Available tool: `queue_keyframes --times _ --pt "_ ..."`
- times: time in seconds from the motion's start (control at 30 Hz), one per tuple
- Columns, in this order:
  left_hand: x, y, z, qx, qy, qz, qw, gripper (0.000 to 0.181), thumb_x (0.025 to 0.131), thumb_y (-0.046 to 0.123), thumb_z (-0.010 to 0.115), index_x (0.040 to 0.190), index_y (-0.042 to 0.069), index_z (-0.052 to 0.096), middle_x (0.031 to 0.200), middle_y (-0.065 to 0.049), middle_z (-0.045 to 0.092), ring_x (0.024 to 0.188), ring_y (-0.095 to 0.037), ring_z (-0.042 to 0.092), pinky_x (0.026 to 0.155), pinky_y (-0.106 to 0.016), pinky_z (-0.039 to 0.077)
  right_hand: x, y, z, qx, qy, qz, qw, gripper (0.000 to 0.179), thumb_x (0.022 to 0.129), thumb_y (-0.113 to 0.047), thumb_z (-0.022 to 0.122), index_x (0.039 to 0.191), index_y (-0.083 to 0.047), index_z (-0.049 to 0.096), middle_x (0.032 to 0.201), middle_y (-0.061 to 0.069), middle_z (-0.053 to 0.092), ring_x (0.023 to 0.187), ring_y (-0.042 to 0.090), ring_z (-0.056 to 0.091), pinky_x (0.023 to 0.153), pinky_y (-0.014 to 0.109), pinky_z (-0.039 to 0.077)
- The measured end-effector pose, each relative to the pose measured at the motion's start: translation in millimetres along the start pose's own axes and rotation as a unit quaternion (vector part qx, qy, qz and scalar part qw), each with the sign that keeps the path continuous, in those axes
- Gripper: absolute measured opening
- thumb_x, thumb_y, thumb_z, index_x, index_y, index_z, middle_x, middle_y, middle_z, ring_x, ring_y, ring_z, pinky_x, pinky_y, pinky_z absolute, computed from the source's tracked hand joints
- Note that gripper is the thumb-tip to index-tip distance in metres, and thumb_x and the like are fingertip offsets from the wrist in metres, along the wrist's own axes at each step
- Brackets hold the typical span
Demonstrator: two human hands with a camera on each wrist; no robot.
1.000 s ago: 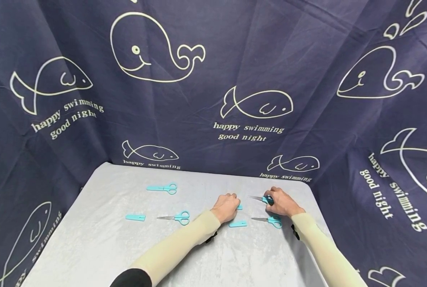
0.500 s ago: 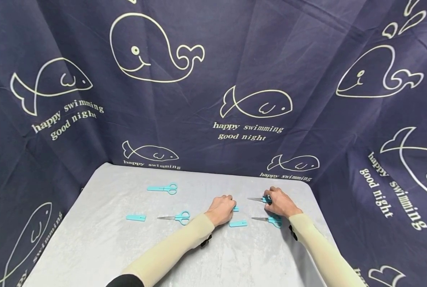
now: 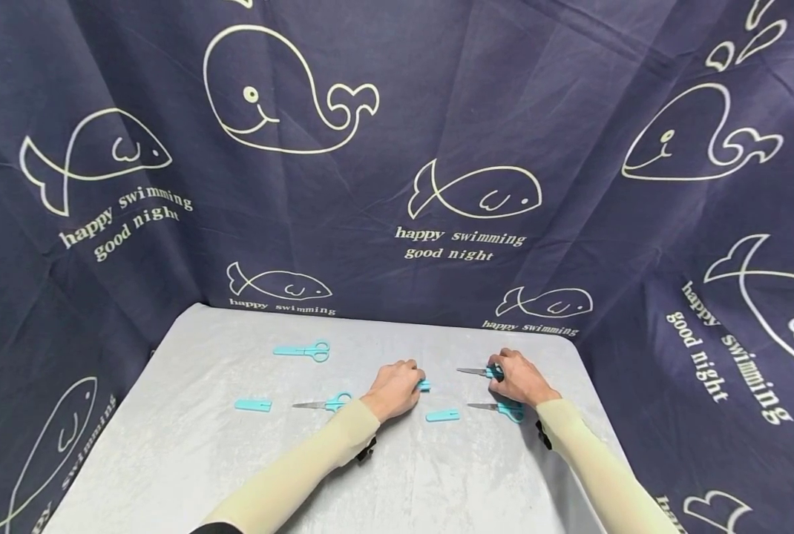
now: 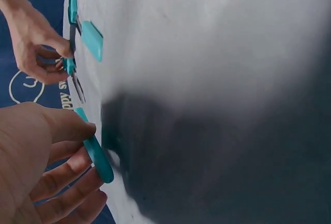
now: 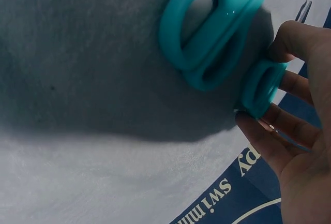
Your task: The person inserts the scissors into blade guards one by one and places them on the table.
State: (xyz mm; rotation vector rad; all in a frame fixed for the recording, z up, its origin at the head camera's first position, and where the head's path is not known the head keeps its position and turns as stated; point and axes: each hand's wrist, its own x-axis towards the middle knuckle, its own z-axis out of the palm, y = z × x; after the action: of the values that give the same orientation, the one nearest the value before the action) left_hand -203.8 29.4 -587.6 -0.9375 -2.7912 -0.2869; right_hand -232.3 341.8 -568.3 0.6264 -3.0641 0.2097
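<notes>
Left fingers (image 4: 66,175) pinch a blade cover (image 4: 98,155). Right fingers (image 5: 266,142) grip scissors (image 3: 490,372), blades (image 3: 470,370) pointing leftward from them toward it.

turquoise scissor handles (image 5: 227,22), turquoise caps (image 3: 442,416), navy curtain (image 3: 350,215) whale-patterned in off-white, cream sleeves (image 3: 297,463), grey tabletop (image 3: 170,445), perhaps mottled

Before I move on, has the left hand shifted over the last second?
Yes. In the head view, the left hand has moved leftward, carrying the pinched cap, judged against the loose cap, which has stayed put.
</notes>
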Motion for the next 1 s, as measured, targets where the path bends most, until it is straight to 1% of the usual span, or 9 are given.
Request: queue_keyframes --times 0.17,0.27,0.43,0.63,0.73,0.87,1.0 --pt "-7.6 -7.5 -2.4 -0.006 0.008 -0.002 0.9999 0.016 0.089 0.023 0.067 0.103 0.024 0.074 0.093 0.006 0.063 0.077 -0.011 0.060 0.062 -0.028 0.051 -1.4 -4.7 -0.4 0.012 0.003 0.010 0.9999 0.031 0.072 -0.020 0.072 0.103 -0.013 0.069 0.093 0.005 0.057 0.085 0.025 0.057 0.073 0.046 0.052" --pt "-12.7 -11.3 -2.7 -0.009 0.014 -0.001 0.9999 0.016 0.089 0.024 0.067 0.103 0.024 0.074 0.093 0.007 0.062 0.076 -0.011 0.059 0.060 -0.027 0.050 -2.4 -9.4 -1.4 0.020 0.009 0.009 0.9997 0.031 0.072 -0.019 0.072 0.102 -0.014 0.069 0.093 0.004 0.057 0.084 0.024 0.056 0.072 0.045 0.053" --pt "-20.3 -16.3 -5.3 -0.022 0.024 0.001 0.9995 0.017 0.089 0.023 0.067 0.104 0.024 0.074 0.093 0.007 0.062 0.076 -0.011 0.059 0.059 -0.026 0.050 -3.4 -22.9 -6.6 0.028 0.030 -0.009 0.9991 0.030 0.073 -0.018 0.072 0.103 -0.012 0.069 0.094 0.005 0.058 0.088 0.025 0.057 0.074 0.045 0.053" --pt "-29.9 -20.8 -13.5 -0.043 0.016 -0.009 0.9989 0.022 0.090 0.023 0.066 0.110 0.022 0.073 0.099 0.005 0.062 0.086 -0.012 0.061 0.067 -0.028 0.053 -5.3 -42.0 -11.5 0.038 0.061 -0.041 0.9966 0.030 0.075 -0.016 0.071 0.105 -0.010 0.069 0.098 0.006 0.059 0.094 0.027 0.058 0.077 0.045 0.053" --pt "-35.8 -22.9 -17.8 -0.048 0.018 -0.009 0.9987 0.023 0.089 0.024 0.066 0.111 0.021 0.073 0.100 0.005 0.064 0.088 -0.013 0.061 0.071 -0.029 0.054 -7.5 -50.5 -10.8 0.045 0.080 -0.053 0.9944 0.030 0.075 -0.015 0.072 0.104 -0.010 0.069 0.099 0.006 0.060 0.094 0.026 0.057 0.077 0.044 0.053" --pt "-44.6 -26.9 -23.2 -0.051 0.029 -0.009 0.9983 0.022 0.089 0.024 0.068 0.110 0.021 0.073 0.100 0.005 0.066 0.088 -0.014 0.062 0.072 -0.031 0.054 -11.2 -60.6 -8.2 0.054 0.093 -0.062 0.9922 0.030 0.074 -0.015 0.073 0.103 -0.012 0.069 0.099 0.004 0.060 0.095 0.024 0.057 0.077 0.043 0.053" --pt "-52.9 -32.8 -27.9 -0.054 0.037 -0.011 0.9978 0.022 0.090 0.025 0.067 0.110 0.021 0.073 0.100 0.005 0.066 0.090 -0.014 0.063 0.075 -0.032 0.054 -15.7 -70.3 -6.3 0.059 0.104 -0.068 0.9905 0.031 0.074 -0.017 0.072 0.104 -0.012 0.069 0.099 0.004 0.060 0.094 0.023 0.056 0.074 0.043 0.053"
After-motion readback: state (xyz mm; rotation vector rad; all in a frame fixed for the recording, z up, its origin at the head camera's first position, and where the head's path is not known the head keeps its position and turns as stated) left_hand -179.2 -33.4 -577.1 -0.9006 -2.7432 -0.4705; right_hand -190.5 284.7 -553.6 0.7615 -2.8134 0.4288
